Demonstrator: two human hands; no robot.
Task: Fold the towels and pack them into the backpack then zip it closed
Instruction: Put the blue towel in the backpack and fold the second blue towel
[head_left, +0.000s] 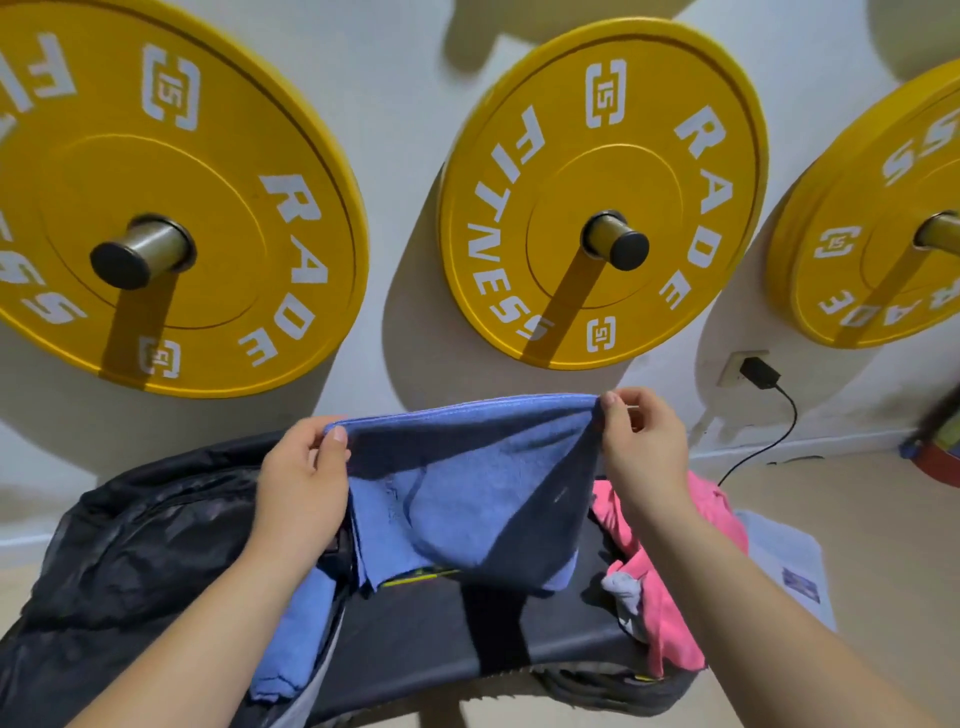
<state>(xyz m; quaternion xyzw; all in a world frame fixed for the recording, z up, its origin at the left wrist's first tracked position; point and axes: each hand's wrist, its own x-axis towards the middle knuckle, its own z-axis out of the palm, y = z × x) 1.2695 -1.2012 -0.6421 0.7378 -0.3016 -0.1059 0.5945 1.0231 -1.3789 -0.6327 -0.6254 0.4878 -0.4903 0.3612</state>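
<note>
A blue towel (467, 483) hangs stretched between my hands above a dark bench. My left hand (304, 483) pinches its upper left corner and my right hand (641, 447) pinches its upper right corner. The towel's lower part droops in loose folds onto the bench. A black backpack (135, 551) lies open at the left, and another blue towel (296, 634) lies at its mouth by my left forearm. A pink towel (670, 597) is heaped at the right end of the bench, with a small grey cloth (626, 590) on it.
The dark bench (431, 639) runs across in front of me. Three yellow weight plates (602, 192) hang on pegs on the white wall behind. A black charger (758, 371) sits in a wall socket, its cable trailing to the floor. A paper sheet (789, 566) lies at the right.
</note>
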